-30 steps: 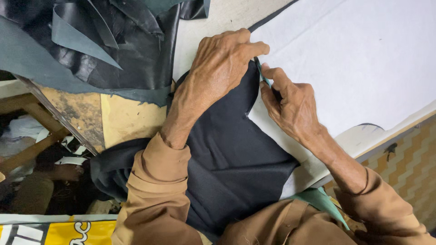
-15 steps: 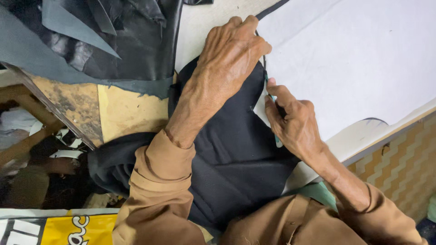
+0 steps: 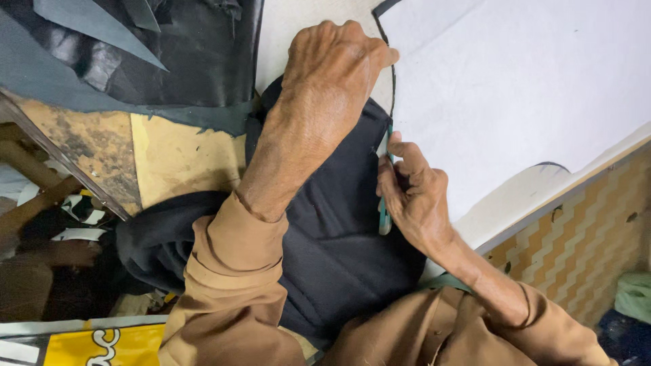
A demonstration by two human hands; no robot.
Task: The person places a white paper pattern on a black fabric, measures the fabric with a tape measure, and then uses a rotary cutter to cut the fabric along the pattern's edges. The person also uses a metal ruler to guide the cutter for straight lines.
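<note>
**Hands on dark cloth at the worktable**

We look down on a worn yellow-brown worktable [image 3: 176, 159], stained and chipped along its left side, with a tiled wall of tan zigzag pattern [image 3: 583, 237] below its right edge. A heap of black leather pieces [image 3: 169, 54] lies across the upper left of the table. A large white sheet [image 3: 515, 88] with a dark outline covers the upper right.

Between them we see a piece of dark navy cloth [image 3: 332, 230] spread on the table and trailing off its near edge. Our left hand [image 3: 332, 68] lies flat on the top of the cloth, fingers bent and pressing down where the cloth meets the white sheet. Our right hand [image 3: 410, 196] is closed around a slim teal tool [image 3: 384, 220], held along the right edge of the cloth, right beside the border of the white sheet; its tip is hidden by the fingers. Both arms wear tan-brown sleeves [image 3: 230, 291]
</note>
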